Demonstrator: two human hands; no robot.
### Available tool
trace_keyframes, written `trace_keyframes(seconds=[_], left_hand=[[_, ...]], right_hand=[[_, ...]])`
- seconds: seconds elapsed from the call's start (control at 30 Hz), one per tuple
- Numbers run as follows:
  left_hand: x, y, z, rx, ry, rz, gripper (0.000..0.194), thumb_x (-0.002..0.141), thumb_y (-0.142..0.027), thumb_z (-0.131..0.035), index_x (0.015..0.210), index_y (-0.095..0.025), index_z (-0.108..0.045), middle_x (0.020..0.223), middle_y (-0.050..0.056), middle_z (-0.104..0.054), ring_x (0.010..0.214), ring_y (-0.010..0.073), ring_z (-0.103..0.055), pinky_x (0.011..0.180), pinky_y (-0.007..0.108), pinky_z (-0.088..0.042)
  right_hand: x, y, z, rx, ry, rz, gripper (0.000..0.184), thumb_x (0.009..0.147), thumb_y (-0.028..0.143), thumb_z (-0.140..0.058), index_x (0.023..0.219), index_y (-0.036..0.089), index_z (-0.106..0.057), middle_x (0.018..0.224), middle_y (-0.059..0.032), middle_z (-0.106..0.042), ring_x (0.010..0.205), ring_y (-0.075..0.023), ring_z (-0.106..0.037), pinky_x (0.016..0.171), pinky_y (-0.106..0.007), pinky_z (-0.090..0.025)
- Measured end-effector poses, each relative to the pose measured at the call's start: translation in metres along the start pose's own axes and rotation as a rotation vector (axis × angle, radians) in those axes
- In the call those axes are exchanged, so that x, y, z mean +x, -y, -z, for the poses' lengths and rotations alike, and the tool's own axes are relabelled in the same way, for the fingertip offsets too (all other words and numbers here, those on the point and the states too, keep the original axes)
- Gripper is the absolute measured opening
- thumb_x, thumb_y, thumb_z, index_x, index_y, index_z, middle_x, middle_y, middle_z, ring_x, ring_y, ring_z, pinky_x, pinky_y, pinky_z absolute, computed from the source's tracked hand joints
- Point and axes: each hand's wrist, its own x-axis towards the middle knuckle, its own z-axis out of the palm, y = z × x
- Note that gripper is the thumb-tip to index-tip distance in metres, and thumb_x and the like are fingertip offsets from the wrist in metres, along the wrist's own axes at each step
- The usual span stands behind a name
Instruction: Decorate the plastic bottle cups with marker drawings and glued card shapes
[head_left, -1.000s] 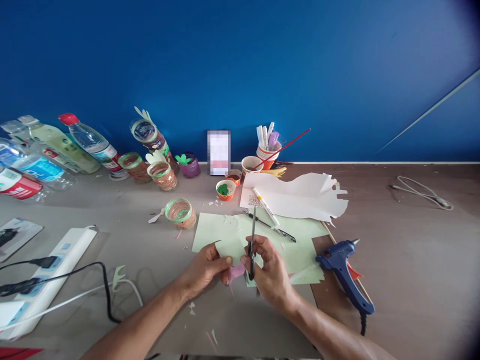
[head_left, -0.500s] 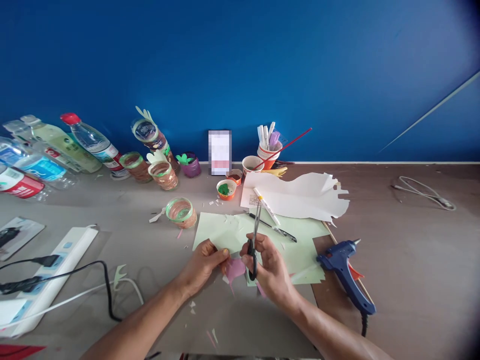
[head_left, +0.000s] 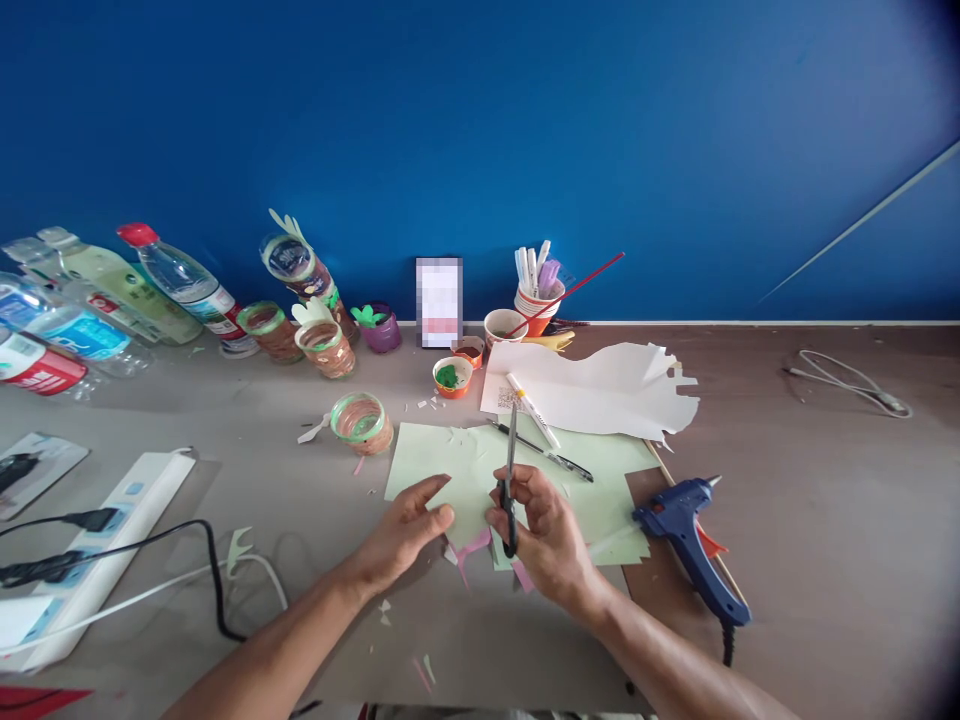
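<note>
My right hand [head_left: 546, 530] grips a pair of scissors [head_left: 511, 480] by its black handles. The blades point away from me and look closed together. My left hand [head_left: 412, 530] is open to the left, its thumb and forefinger apart with nothing visible between them. Between and just below the hands lie pink paper scraps [head_left: 471, 546], partly over the edge of the pale green paper sheets [head_left: 427, 455]. A black pen [head_left: 551, 457] and a white marker [head_left: 534, 411] rest on the papers beyond the scissors.
A torn white sheet [head_left: 592, 390] lies behind. Right is a blue glue gun [head_left: 686, 535]. Painted jars [head_left: 362, 424], small paint cups [head_left: 452, 378], a phone [head_left: 439, 303] and bottles [head_left: 195, 290] stand toward the wall. A power strip [head_left: 97, 560] with cables is left.
My left thumb and forefinger have parted and let go of the pink paper. Less pink shows between my hands. The scissors stay in my right hand, turned slightly.
</note>
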Motion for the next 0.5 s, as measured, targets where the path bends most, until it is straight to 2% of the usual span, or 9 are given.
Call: trace_keyframes(seconds=[0.03,0.13,0.27,0.5], left_hand=[[0.0001,-0.0001,0.0030,-0.009,0.001,-0.029,0.047,0.074,-0.058,-0.072,0.095,-0.016,-0.067,0.083,0.005,-0.065,0.072,0.0168,-0.056,0.067,0.028,-0.043],[0.0015,-0.0002,0.0094,0.054,0.005,-0.083,0.041,0.075,-0.055,-0.073,0.087,-0.016,-0.065,0.077,0.002,-0.060,0.068,0.0133,-0.050,0.064,0.024,-0.040],[0.0021,-0.0016,0.0083,0.130,0.076,-0.019,0.039,0.076,-0.053,-0.073,0.078,-0.015,-0.063,0.070,0.000,-0.056,0.063,0.0118,-0.046,0.060,0.023,-0.036],[0.0009,-0.0015,0.0055,0.122,0.143,0.072,0.042,0.071,-0.054,-0.076,0.077,-0.015,-0.062,0.068,-0.001,-0.053,0.062,0.0116,-0.043,0.059,0.023,-0.035]], right_hand=[[0.0006,0.0018,0.0005,0.001,0.017,-0.021,0.031,0.068,0.025,-0.065,0.098,0.022,-0.058,0.074,-0.0002,-0.061,0.074,-0.0166,-0.055,0.054,-0.024,-0.042],[0.0022,0.0052,0.0021,0.000,0.077,-0.058,0.031,0.066,0.023,-0.063,0.096,0.022,-0.057,0.071,0.0010,-0.058,0.073,-0.0161,-0.054,0.053,-0.024,-0.041],[0.0029,0.0059,0.0052,-0.032,0.143,-0.052,0.031,0.066,0.022,-0.063,0.096,0.022,-0.058,0.072,0.0012,-0.057,0.071,-0.0152,-0.053,0.053,-0.024,-0.040],[0.0040,0.0059,0.0058,0.016,0.133,-0.080,0.032,0.068,0.026,-0.066,0.099,0.023,-0.057,0.071,0.0014,-0.058,0.071,-0.0159,-0.053,0.053,-0.024,-0.041]])
